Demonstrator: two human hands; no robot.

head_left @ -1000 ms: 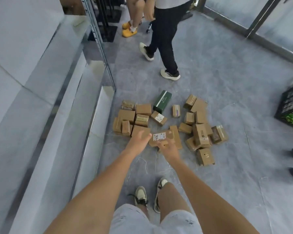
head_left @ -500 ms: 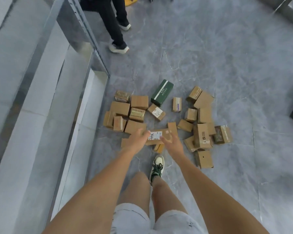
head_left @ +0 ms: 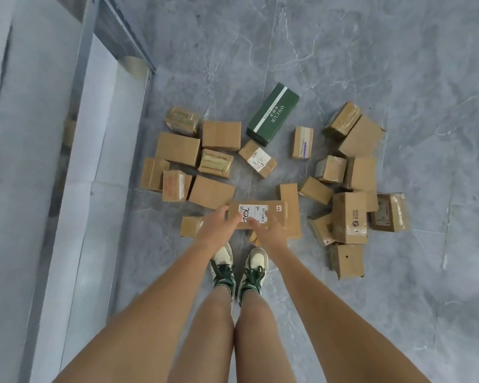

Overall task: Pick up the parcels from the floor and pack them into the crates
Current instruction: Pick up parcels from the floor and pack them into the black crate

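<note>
Cardboard labelled parcel (head_left: 256,215) gripped by both hands, left (head_left: 219,226) and right (head_left: 270,233).

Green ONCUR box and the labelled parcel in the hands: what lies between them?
In the head view, one small brown parcel with a white label, then bare grey floor, separate the green ONCUR box from the held labelled parcel.

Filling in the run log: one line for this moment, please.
phase: pickup | left hand and right hand: hold labelled parcel | other parcels: on floor | crates: unseen
</note>
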